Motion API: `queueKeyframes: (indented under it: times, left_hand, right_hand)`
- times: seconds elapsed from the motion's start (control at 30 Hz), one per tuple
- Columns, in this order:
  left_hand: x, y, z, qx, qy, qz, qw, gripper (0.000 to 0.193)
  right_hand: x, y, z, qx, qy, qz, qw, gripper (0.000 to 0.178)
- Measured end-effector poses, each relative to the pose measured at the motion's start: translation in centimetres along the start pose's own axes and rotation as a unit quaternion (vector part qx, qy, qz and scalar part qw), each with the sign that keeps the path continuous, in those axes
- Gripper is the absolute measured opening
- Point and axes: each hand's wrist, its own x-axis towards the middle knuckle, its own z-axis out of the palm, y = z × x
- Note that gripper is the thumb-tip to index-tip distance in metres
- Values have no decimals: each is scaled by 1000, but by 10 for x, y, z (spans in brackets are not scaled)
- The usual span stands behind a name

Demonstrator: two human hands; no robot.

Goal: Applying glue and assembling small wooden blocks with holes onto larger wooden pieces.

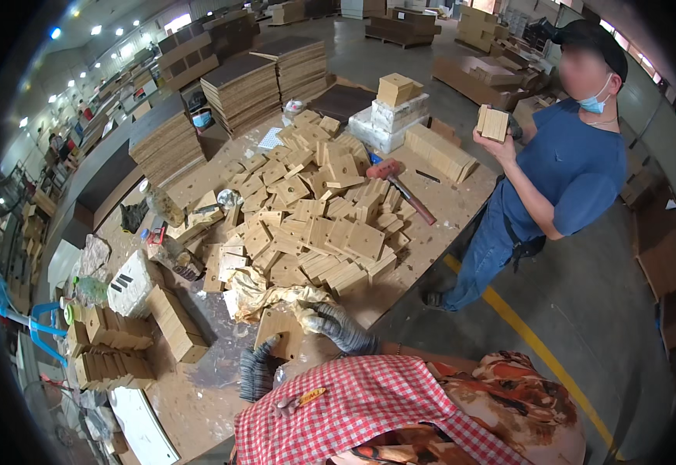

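In striped grey gloves, both my hands are at the near edge of the worktable. My left hand (257, 370) grips a small flat wooden block (274, 327) by its lower left side, thumb over its face; a dark hole shows in the block. My right hand (342, 328) is closed on the end of a crumpled pale yellow cloth (256, 293) at the block's upper right corner. The rest of the cloth lies beyond the block, against a large heap of similar wooden blocks (307, 221). The right fingertips are partly hidden by the cloth.
A red-headed hammer (401, 190) lies right of the heap. Block rows (177, 324) and stacks (113, 349) stand at left, near a white foam block (132, 283). Across the table's right corner, a person (563, 147) holds several blocks (493, 122). Panel stacks (241, 89) stand behind.
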Motion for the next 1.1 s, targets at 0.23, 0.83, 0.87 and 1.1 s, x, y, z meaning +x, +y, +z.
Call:
queueKeyframes:
  times: [0.23, 0.83, 0.87, 1.1]
  left_hand:
    - [-2, 25, -37, 135, -1, -3, 991, 40]
    - [-13, 38, -74, 25, -197, 93, 976, 125]
    - [-11, 37, -76, 35, -203, 102, 973, 127]
    - [18, 32, -94, 22, -299, 155, 941, 134]
  right_hand:
    - [-6, -7, 31, -22, 1, 59, 998, 43]
    - [-21, -2, 85, 51, 115, 33, 992, 41]
    - [-21, -3, 84, 47, 122, 29, 991, 41]
    - [-6, 27, 64, -161, 105, -106, 976, 39]
